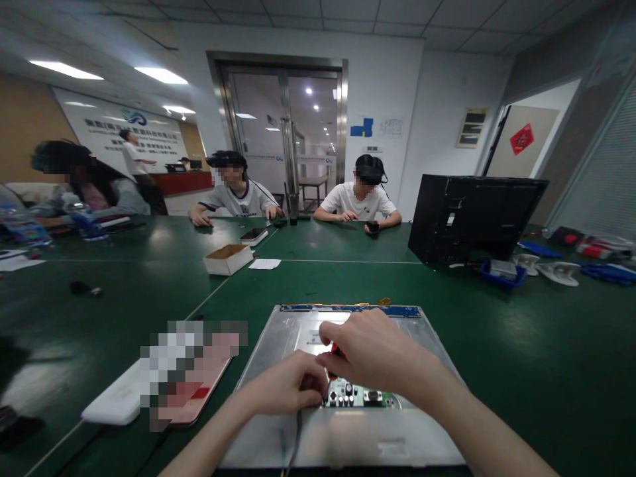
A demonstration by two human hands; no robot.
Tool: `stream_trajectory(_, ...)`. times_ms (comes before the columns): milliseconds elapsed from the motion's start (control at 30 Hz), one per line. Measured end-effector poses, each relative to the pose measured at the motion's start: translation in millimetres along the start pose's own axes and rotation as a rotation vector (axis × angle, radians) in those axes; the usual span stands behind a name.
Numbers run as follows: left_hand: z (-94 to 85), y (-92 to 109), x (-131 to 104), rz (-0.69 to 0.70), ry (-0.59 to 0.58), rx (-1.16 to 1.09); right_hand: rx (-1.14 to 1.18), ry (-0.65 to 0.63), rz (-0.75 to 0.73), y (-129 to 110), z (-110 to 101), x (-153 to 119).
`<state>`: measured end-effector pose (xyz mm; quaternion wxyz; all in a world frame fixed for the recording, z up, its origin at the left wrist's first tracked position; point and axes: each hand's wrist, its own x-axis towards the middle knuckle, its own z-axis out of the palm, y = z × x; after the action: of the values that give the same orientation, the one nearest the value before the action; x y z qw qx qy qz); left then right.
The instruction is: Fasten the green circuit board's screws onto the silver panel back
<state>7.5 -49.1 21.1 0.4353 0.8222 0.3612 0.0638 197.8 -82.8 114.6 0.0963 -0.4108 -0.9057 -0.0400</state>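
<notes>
A flat silver display panel (268, 430) lies in front of me, with a blue strip (350, 310) along its far edge. On the panel sits a green circuit board (358, 395) with several small components. My left hand (301, 381) has its fingers closed at the board's left end; what they pinch is hidden. A dark cable (297, 434) runs from beneath that hand toward me. Above the board, my right hand (368, 341) is closed around a red-handled tool (338, 350); its kind and tip are hidden by the fingers.
Left of the panel lie a white device (114, 394) and a pink phone (203, 391), partly pixelated. Farther off are an open box (228, 260) and a black monitor casing (472, 218). A blue tray (503, 273) stands at right. Several people sit across the green table (546, 371).
</notes>
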Motion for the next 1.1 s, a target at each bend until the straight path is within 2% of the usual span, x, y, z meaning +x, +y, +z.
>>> stream_trajectory(233, -0.6, 0.2, 0.4, 0.041, 0.007, 0.003, 0.115, -0.006, -0.066, 0.1, -5.8, -4.8)
stream_trajectory(367, -0.2, -1.3, 0.0, 0.082, 0.009, -0.007, 0.104, -0.017, -0.061, 0.1, -4.0, -3.6)
stream_trajectory(600, -0.1, 4.7, -1.1, 0.005, 0.004, 0.035, 0.016, 0.013, -0.023, -0.4, 1.6, 0.9)
stream_trajectory(833, -1.3, 4.2, -0.6, 0.012, 0.018, 0.008, 0.099, 0.014, -0.078, -1.2, -5.1, -4.9)
stream_trajectory(967, -1.0, 2.7, -1.1, 0.072, 0.019, 0.006, 0.086, 0.017, -0.056, -1.0, -1.7, -2.6)
stream_trajectory(1100, -0.6, 1.8, -0.9, 0.015, 0.003, -0.004, 0.061, 0.015, -0.033, -1.4, 0.3, -0.1)
